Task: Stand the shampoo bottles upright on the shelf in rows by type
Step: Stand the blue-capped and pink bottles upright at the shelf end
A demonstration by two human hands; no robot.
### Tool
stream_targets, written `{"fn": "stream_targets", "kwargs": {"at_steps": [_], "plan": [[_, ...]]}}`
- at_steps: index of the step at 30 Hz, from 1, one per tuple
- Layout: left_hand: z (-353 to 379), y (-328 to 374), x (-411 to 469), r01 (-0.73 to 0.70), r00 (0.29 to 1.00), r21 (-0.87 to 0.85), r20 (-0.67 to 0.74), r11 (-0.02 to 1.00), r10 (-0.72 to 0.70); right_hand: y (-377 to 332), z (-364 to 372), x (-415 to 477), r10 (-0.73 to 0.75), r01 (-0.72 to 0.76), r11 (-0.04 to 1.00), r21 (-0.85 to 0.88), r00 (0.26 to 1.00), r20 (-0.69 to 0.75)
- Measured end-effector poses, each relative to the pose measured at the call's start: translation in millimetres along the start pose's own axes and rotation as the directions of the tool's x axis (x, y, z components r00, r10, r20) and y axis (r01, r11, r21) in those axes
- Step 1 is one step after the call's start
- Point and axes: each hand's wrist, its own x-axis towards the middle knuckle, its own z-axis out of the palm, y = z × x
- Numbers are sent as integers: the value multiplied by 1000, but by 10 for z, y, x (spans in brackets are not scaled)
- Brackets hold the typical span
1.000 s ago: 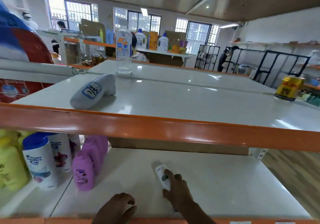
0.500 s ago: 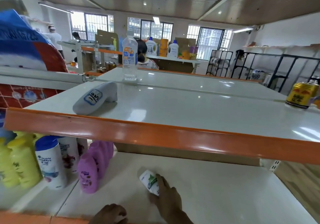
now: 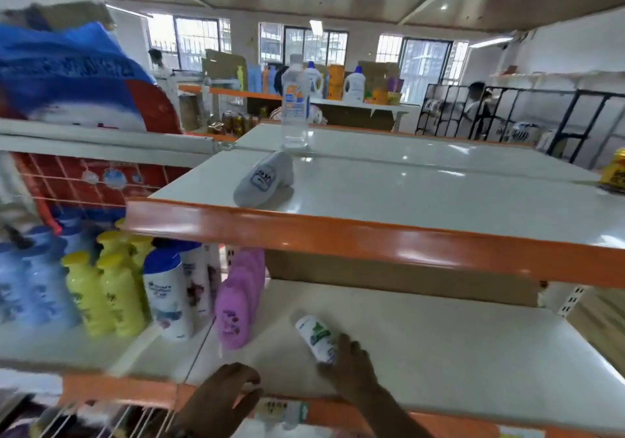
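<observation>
My right hand (image 3: 353, 368) grips the lower end of a white shampoo bottle with a green label (image 3: 315, 336). The bottle lies tilted on the white lower shelf (image 3: 456, 353), its cap end pointing away to the left. My left hand (image 3: 226, 393) is curled at the shelf's orange front lip and seems to hold a second white-and-green bottle (image 3: 282, 410) just below the edge. To the left stand rows of pink bottles (image 3: 236, 302), white blue-capped bottles (image 3: 167, 299), yellow bottles (image 3: 101, 295) and blurred blue bottles (image 3: 30, 289).
On the upper shelf (image 3: 439, 207) a grey-white bottle (image 3: 263, 180) lies on its side, a clear water bottle (image 3: 295, 106) stands behind it, and a yellow can (image 3: 615, 170) sits at the right edge. A brown backboard closes the lower shelf's rear.
My right hand has slid the white-and-green bottle leftward toward the pink row, tilting it. My left hand has come up higher at the front edge. The view has swung right.
</observation>
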Motion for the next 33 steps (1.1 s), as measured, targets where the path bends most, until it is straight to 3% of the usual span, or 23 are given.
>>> {"fn": "stream_targets", "kwargs": {"at_steps": [5, 16, 29, 33], "plan": [[-245, -10, -124, 145, 981, -70, 137, 987, -134, -35, -6, -57, 2, 1, 999, 39, 998, -65], [-497, -180, -230, 233, 941, -14, 256, 972, -221, -471, 172, 24, -66, 67, 997, 49, 998, -22], [-792, -375, -345, 310, 917, 54, 246, 949, -314, -592, 146, 159, -46, 61, 985, 160, 994, -99], [-797, -386, -316, 335, 914, 43, 228, 941, -336, -682, -94, 132, -71, 118, 971, 210, 973, -218]]}}
